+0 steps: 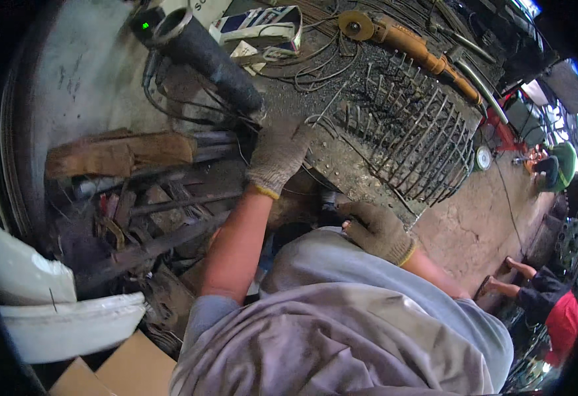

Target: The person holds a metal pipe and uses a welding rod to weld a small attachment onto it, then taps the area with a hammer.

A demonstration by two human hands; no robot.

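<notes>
My left hand [279, 157], in a knitted work glove with a yellow cuff, reaches over the near left edge of the metal-topped workbench [342, 168]. Its fingers are smeared and partly hidden beside the foot of a dark, thick pipe [213, 66], so their grip does not show. My right hand [378, 232], gloved alike, rests on my knee at the bench's near edge; its fingers lie loosely apart with nothing visible in them, and one bare fingertip pokes out. On the bench, right of my left hand, lies a grid of thin metal rods [421, 142].
An orange angle grinder [401, 43] lies behind the rods, near tangled cables [322, 76]. An open box [262, 30] stands at the back. Scrap metal and wood [124, 155] crowd the left. White curved pieces [71, 327] lie lower left. Another person [563, 323] is at the far right.
</notes>
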